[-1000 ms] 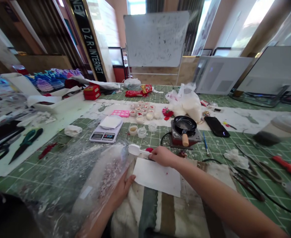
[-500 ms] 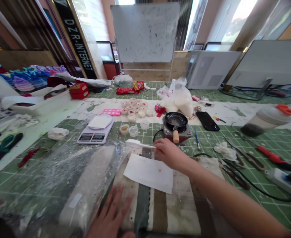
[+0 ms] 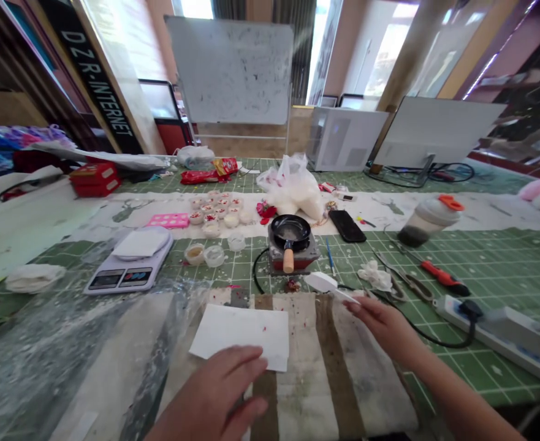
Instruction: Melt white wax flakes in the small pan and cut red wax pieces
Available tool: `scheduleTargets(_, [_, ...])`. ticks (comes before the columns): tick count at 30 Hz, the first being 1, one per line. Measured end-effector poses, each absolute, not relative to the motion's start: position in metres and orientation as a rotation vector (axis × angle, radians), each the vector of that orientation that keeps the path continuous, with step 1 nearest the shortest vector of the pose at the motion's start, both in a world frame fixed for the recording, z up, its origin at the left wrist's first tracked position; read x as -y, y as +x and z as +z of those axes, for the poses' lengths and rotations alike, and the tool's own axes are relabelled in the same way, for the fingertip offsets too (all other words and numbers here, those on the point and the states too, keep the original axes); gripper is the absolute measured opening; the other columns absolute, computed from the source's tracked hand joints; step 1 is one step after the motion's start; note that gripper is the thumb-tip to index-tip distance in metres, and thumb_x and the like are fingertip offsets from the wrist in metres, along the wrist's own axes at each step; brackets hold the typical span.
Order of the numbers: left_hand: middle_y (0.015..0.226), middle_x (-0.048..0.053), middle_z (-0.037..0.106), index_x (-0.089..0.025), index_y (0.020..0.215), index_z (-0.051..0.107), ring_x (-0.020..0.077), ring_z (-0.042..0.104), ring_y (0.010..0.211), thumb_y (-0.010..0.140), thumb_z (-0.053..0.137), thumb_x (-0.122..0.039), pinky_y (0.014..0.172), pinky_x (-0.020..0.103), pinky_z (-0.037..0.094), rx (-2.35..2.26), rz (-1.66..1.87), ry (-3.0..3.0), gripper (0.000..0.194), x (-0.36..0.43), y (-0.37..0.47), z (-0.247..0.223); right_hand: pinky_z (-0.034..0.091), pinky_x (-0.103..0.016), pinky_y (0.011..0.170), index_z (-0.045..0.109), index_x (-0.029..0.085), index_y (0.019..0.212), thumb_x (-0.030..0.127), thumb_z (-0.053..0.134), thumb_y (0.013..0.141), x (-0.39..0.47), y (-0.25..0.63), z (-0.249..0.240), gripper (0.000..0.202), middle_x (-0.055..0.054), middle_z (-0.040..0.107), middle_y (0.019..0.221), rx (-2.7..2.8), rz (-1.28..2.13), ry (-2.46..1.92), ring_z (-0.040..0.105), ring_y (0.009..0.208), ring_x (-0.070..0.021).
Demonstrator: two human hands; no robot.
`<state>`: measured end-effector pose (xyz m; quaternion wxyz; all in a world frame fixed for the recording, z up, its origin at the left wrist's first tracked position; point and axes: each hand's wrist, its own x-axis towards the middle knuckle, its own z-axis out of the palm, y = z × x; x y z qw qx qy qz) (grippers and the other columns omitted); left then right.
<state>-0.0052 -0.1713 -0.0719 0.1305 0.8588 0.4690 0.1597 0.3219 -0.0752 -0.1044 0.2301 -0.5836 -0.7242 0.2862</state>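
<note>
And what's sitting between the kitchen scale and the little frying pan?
In the head view, three cups stand on the green mat between the scale and the pan; the leftmost holds something tan. A black cord curves nearer the pan.

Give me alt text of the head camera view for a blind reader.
A person's right hand holds a white spoon-shaped utensil; the left hand is at the near edge of a white rectangular paper sheet on a striped beige-and-brown cloth. Behind, a small round black pan with a wooden handle sits on a boxy burner, right of a white digital scale.
</note>
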Motion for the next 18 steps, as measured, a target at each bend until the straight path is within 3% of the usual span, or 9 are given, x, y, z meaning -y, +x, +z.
scheduleTargets(5, [0.129,0.005,0.053,-0.024,0.117,0.055,0.0186,0.047,0.118,0.083,0.049,-0.025,0.101,0.034,0.037,-1.140,0.249,2.431,0.035,0.123,0.052,-0.053,0.044,-0.031,0.081,0.065,0.018,0.094,0.046,0.040,0.085,0.061,0.314,-0.111,0.038,-0.006,0.067,0.094,1.930,0.830,-1.514,0.059,0.089,-0.0213])
scheduleTargets(8, [0.142,0.007,0.036,-0.029,0.129,0.044,0.0275,0.028,0.131,0.080,0.052,-0.034,0.106,0.049,0.023,-1.067,0.119,2.449,0.049,0.105,0.073,-0.084,0.047,-0.029,0.069,0.064,0.020,0.088,0.049,0.037,0.086,0.058,0.324,-0.088,0.040,-0.004,0.065,0.078,1.871,0.830,-1.546,0.059,0.075,-0.0189])
scheduleTargets(11, [0.144,0.011,0.030,-0.029,0.133,0.037,0.0354,0.024,0.131,0.072,0.060,-0.043,0.101,0.059,0.022,-1.178,-0.051,2.371,0.067,0.093,0.076,-0.101,0.043,-0.026,0.057,0.062,0.022,0.080,0.050,0.037,0.085,0.050,0.336,-0.044,0.038,-0.002,0.057,0.064,1.838,0.691,-1.582,0.053,0.060,-0.0160])
scheduleTargets(14, [0.141,0.009,0.035,-0.031,0.133,0.038,0.0304,0.033,0.128,0.075,0.058,-0.037,0.101,0.049,0.031,-1.045,-0.052,2.299,0.062,0.090,0.052,-0.074,0.041,-0.025,0.056,0.061,0.022,0.075,0.051,0.036,0.085,0.025,0.339,0.002,0.039,-0.001,0.053,0.060,1.841,0.514,-1.555,0.050,0.057,-0.0151])
scheduleTargets(16, [0.136,0.000,0.045,-0.040,0.127,0.043,0.0232,0.044,0.121,0.079,0.052,-0.039,0.099,0.037,0.037,-1.014,0.093,2.169,0.048,0.088,0.025,-0.040,0.041,-0.024,0.058,0.061,0.021,0.075,0.049,0.035,0.086,-0.003,0.332,0.030,0.039,-0.001,0.054,0.059,1.873,0.406,-1.507,0.051,0.057,-0.0144])
scheduleTargets(18, [0.124,-0.003,0.057,-0.042,0.118,0.052,0.0217,0.055,0.109,0.076,0.055,-0.042,0.086,0.032,0.047,-1.125,0.271,1.956,0.042,0.081,-0.004,-0.007,0.042,-0.023,0.057,0.060,0.021,0.095,0.043,0.032,0.088,-0.038,0.317,0.057,0.037,-0.001,0.059,0.063,1.888,0.274,-1.487,0.053,0.057,-0.0131])
